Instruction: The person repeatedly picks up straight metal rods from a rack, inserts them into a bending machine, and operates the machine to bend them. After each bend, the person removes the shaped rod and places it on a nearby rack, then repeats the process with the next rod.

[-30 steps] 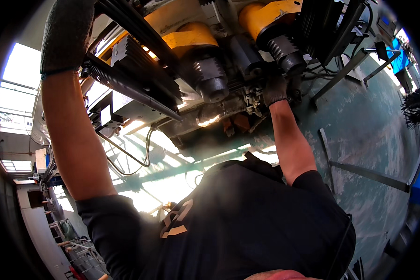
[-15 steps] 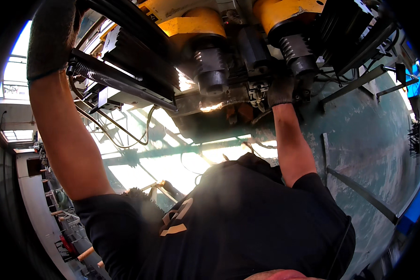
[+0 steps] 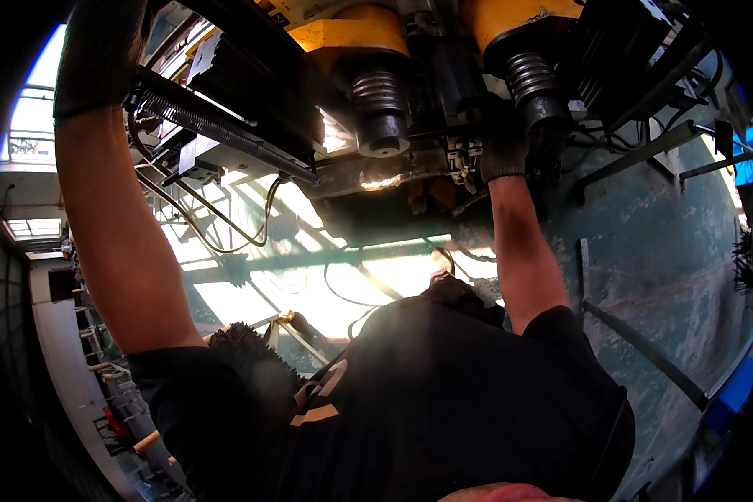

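The left hand [image 3: 105, 54], in a dark glove, is raised at ten o'clock by the upper edge; its fingers are out of sight, so I cannot tell whether they are spread or gripping. Just beside its wrist begins the rod [image 3: 226, 130], wound with a coil and slanting down toward the centre. That hand would do best on something firm, fingertips away from the coil, which could pinch a glove. The hose [image 3: 226, 248] loops at nine o'clock and is better left slack, clear of the forearm.

At twelve, the left spindle [image 3: 382, 100] hangs below a yellow housing [image 3: 351, 33], well apart from both hands. The fitting [image 3: 463, 159], small and metallic, lies between one and two, just left of the right hand [image 3: 504, 155]. That hand, gloved too, reaches into shadow near two; I cannot tell how its fingers stand or whether they touch the fitting. The right spindle [image 3: 534, 79] is close above it, toward one. Its grooves could snag a glove if it turned, so the hand is best kept low and moved slowly by feel, the view there being poor. Near four, a bar [image 3: 644, 351] slants over the floor [image 3: 644, 251]; feet should stay clear of it.
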`<state>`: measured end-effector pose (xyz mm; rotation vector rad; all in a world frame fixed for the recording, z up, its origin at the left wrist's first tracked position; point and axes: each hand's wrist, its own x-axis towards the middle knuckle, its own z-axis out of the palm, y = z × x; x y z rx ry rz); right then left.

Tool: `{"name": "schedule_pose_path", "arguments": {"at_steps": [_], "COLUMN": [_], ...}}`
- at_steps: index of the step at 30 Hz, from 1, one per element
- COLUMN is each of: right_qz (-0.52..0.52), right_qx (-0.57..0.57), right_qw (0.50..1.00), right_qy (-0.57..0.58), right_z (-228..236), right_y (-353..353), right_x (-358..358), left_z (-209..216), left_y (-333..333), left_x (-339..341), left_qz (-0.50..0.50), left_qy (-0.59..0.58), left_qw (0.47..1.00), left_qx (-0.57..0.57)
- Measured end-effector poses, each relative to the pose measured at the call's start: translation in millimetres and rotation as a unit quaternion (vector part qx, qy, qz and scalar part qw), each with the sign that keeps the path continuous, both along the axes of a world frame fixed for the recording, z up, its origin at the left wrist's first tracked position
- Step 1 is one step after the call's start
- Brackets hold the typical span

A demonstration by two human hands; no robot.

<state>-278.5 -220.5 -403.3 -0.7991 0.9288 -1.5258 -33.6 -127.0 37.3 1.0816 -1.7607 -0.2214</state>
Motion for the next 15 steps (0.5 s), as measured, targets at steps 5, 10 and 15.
{"name": "schedule_pose_path", "arguments": {"at_steps": [5, 10, 15], "right_qz": [-0.012, -0.06, -0.084], "right_qx": [-0.096, 0.07, 0.044], "right_qw": [0.955, 0.989, 0.966], "right_qy": [0.28, -0.118, -0.239], "right_z": [2.8, 72.6, 86.8], "right_y": [7.5, 105.2, 219.1], "right_x": [-5.3, -12.7, -73.5], "left_z": [26.5, 27.0, -31.0], "left_y": [15.0, 76.5, 178.3], "left_x": [49.5, 67.6, 9.4], "left_qz": [0.129, 0.114, -0.075], "left_qy": [-0.352, -0.37, 0.217], "left_qw": [0.925, 0.914, 0.969], "left_qx": [-0.063, -0.12, 0.092]}}
